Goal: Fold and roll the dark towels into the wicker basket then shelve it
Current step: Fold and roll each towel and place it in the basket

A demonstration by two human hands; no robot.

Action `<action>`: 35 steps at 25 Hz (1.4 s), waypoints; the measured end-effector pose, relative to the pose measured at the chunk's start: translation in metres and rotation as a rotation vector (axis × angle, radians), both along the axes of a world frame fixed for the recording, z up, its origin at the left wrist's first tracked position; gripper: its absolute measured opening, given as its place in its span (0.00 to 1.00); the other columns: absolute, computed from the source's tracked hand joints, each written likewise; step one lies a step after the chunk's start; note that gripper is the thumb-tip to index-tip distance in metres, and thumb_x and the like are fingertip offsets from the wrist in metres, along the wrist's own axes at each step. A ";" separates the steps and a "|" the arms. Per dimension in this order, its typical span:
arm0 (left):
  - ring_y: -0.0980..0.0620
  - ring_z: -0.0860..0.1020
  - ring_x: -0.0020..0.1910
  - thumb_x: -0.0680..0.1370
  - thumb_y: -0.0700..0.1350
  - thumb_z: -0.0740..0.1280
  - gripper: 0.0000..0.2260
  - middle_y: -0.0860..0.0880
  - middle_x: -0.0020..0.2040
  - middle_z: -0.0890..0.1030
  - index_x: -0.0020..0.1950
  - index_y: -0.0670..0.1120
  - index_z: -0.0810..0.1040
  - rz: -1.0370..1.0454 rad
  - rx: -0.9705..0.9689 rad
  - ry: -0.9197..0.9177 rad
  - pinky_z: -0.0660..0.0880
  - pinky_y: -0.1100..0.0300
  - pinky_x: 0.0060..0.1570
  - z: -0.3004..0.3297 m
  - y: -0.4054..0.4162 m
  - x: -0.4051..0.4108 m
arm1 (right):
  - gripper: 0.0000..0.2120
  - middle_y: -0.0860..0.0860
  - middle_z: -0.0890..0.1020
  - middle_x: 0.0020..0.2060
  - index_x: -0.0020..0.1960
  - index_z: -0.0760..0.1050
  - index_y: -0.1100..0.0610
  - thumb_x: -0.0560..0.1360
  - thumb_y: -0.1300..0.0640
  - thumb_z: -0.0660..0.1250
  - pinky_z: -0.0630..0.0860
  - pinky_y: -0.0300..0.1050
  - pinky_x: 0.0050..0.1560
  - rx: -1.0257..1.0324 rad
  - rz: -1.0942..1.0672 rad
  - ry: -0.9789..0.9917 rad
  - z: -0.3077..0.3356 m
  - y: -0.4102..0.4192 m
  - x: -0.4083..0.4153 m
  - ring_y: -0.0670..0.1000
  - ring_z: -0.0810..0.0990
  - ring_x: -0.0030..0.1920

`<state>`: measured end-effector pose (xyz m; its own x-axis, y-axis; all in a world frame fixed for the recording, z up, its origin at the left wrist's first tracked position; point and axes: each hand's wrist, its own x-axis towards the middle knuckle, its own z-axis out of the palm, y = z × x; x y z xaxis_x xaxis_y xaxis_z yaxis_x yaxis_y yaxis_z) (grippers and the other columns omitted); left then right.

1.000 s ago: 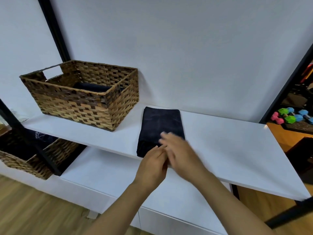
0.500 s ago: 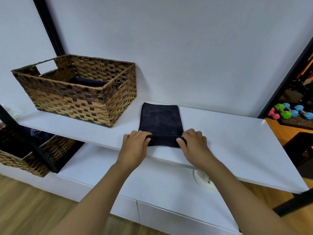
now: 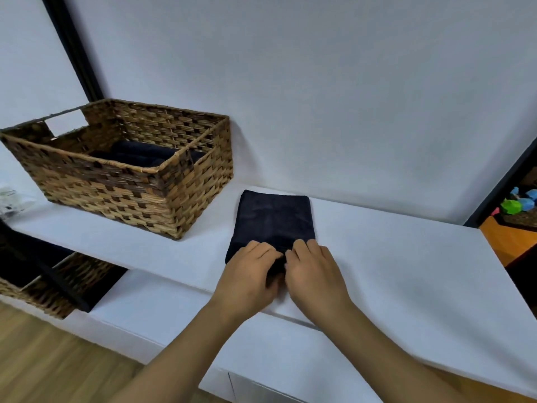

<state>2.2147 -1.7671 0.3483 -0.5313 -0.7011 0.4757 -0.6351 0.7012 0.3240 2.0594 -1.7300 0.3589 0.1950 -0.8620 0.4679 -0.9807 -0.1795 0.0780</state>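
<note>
So, left to right: a second basket (image 3: 43,289) is sitting low on the lower shelf (image 3: 162,309) at the left edge, partly hidden by a dark bar crossing in front of it. Contents are too dark to tell.

Above it, the wicker basket (image 3: 116,181) is standing on the white top shelf (image 3: 406,271), close to the wall (image 3: 319,82). Rolled towels (image 3: 136,152) are lying inside, dark, mostly hidden by the near rim. A black post (image 3: 75,50) is running up the wall behind the basket.

Just right of the basket, apart from it, a folded towel (image 3: 274,219) is lying flat on the top shelf near the front edge. Nothing is sitting between the two.

Left hand (image 3: 247,280) is gripping the towel's near edge, fingers curled over it. Right hand (image 3: 316,274) is doing the same just beside it, knuckles nearly touching. Both hands are covering the near end, so the state of the roll underneath is not visible.

Far right, past a black frame, coloured dumbbells (image 3: 520,202) are lying on an orange surface, well apart from the work area.

Wood floor (image 3: 52,365) is showing bottom left.
</note>
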 end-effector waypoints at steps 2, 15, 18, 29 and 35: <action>0.53 0.76 0.51 0.74 0.45 0.68 0.15 0.56 0.54 0.81 0.60 0.49 0.80 -0.030 0.005 -0.049 0.74 0.59 0.52 -0.001 -0.011 0.010 | 0.11 0.51 0.77 0.37 0.44 0.80 0.57 0.68 0.52 0.77 0.76 0.47 0.42 0.043 0.012 -0.049 -0.003 0.004 -0.005 0.53 0.75 0.38; 0.51 0.69 0.51 0.84 0.53 0.58 0.10 0.54 0.50 0.74 0.52 0.50 0.73 0.233 0.151 -0.216 0.66 0.55 0.51 0.031 -0.081 -0.028 | 0.17 0.55 0.76 0.53 0.53 0.75 0.58 0.84 0.48 0.52 0.66 0.54 0.55 0.401 -0.243 -0.028 0.027 -0.086 -0.018 0.59 0.73 0.55; 0.50 0.67 0.50 0.84 0.52 0.58 0.07 0.54 0.48 0.71 0.49 0.52 0.69 0.228 0.209 -0.247 0.61 0.56 0.49 0.034 -0.090 -0.028 | 0.12 0.54 0.75 0.37 0.39 0.75 0.57 0.64 0.59 0.78 0.67 0.49 0.37 0.081 -0.214 -0.019 0.018 -0.085 -0.004 0.57 0.75 0.37; 0.48 0.73 0.41 0.83 0.50 0.55 0.17 0.52 0.37 0.74 0.38 0.46 0.75 0.238 -0.139 -0.069 0.69 0.54 0.41 0.013 -0.092 -0.025 | 0.21 0.49 0.75 0.41 0.46 0.76 0.55 0.79 0.43 0.50 0.69 0.48 0.44 0.157 -0.053 -0.022 0.000 -0.084 -0.022 0.54 0.74 0.41; 0.48 0.71 0.39 0.84 0.49 0.54 0.17 0.51 0.37 0.75 0.40 0.47 0.76 0.199 -0.278 -0.212 0.66 0.54 0.40 0.003 -0.063 -0.007 | 0.20 0.47 0.72 0.38 0.41 0.67 0.53 0.84 0.45 0.46 0.64 0.47 0.47 0.481 0.115 -0.342 0.027 -0.073 -0.032 0.50 0.68 0.42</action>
